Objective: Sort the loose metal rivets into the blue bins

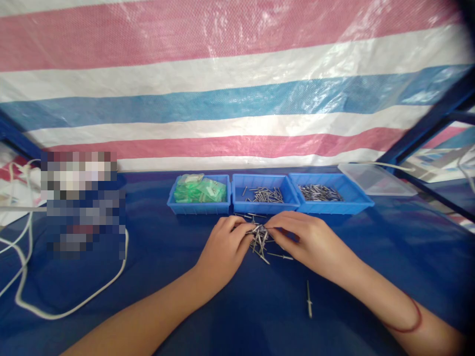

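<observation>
A loose pile of silver blind rivets (261,242) lies on the blue table in front of the bins. My left hand (225,244) reaches into the pile from the left, its thumb and index finger closed on a rivet at the top. From the other side comes my right hand (306,240), pinching at the same spot, with rivet shafts at its fingertips. The two sets of fingertips almost meet, and they partly cover the metal pieces between them. One single rivet (309,300) lies apart, nearer to me, below my right hand.
Behind my hands, three blue bins stand in a row: a left bin (200,207) with green packets, a middle bin (265,203) and a right bin (336,205) with rivets. A clear plastic lid (376,180) lies at right. White cable (74,310) loops at left.
</observation>
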`<action>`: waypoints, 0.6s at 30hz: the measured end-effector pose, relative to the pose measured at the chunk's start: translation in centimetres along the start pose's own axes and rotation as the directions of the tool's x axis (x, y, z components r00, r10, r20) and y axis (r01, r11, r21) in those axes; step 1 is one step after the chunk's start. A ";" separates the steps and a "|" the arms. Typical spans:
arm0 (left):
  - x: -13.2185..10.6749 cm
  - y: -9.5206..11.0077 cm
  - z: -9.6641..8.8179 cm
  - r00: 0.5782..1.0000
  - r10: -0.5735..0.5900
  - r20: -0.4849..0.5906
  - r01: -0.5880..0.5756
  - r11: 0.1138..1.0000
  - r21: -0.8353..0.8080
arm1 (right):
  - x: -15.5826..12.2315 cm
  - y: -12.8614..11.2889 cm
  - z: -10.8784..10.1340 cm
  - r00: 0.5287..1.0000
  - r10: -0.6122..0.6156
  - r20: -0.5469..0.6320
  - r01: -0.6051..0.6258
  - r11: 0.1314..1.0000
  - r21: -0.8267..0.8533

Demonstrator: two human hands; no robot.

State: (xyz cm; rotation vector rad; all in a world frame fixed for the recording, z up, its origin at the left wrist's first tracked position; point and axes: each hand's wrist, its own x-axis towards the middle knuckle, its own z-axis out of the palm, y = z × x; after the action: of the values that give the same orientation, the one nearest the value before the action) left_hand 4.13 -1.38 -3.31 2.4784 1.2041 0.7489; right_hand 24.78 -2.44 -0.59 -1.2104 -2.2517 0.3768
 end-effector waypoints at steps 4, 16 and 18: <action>0.1 0.3 -0.2 1.000 0.006 -0.027 -0.006 1.000 0.004 | 0.0 -0.5 0.0 0.993 0.040 -0.112 -0.034 0.998 0.056; 0.0 1.0 -0.7 1.000 -0.009 -0.003 0.009 0.996 -0.094 | -0.1 -1.4 1.9 0.960 0.243 -0.137 -0.145 0.853 0.501; 0.1 1.1 -0.7 1.000 -0.014 -0.006 0.013 0.994 -0.109 | -0.1 -1.3 2.0 0.962 0.235 -0.139 -0.132 0.846 0.517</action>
State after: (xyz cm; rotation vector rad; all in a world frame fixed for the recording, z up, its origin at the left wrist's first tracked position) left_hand 4.44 -1.99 -2.17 2.3785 1.1494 0.7980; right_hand 22.76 -3.18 -1.57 -1.1195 -1.7149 0.8261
